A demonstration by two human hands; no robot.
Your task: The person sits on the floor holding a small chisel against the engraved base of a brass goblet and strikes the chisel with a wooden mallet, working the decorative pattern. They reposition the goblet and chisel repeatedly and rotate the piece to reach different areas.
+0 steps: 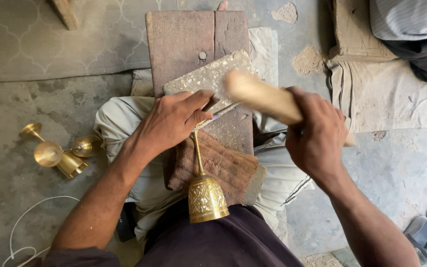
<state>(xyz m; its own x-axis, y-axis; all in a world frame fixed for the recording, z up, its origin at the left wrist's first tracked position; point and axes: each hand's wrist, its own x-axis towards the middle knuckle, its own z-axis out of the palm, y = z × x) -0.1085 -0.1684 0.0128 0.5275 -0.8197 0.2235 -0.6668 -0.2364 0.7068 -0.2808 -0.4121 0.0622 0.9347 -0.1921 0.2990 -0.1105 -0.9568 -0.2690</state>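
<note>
Seen from above, a seated person works over a wooden block [196,44] on the lap. The left hand [171,121] is closed, pinching a thin chisel [223,110] and the foot of a brass goblet [204,190]. The goblet lies with its long axis running toward the body, engraved cup nearest the person, stem on a brown cloth [226,165]. The right hand [315,136] is fisted around a wooden mallet [263,96], whose blurred head sits just right of and above the chisel. More goblets [58,151] lie on the floor to the left.
</note>
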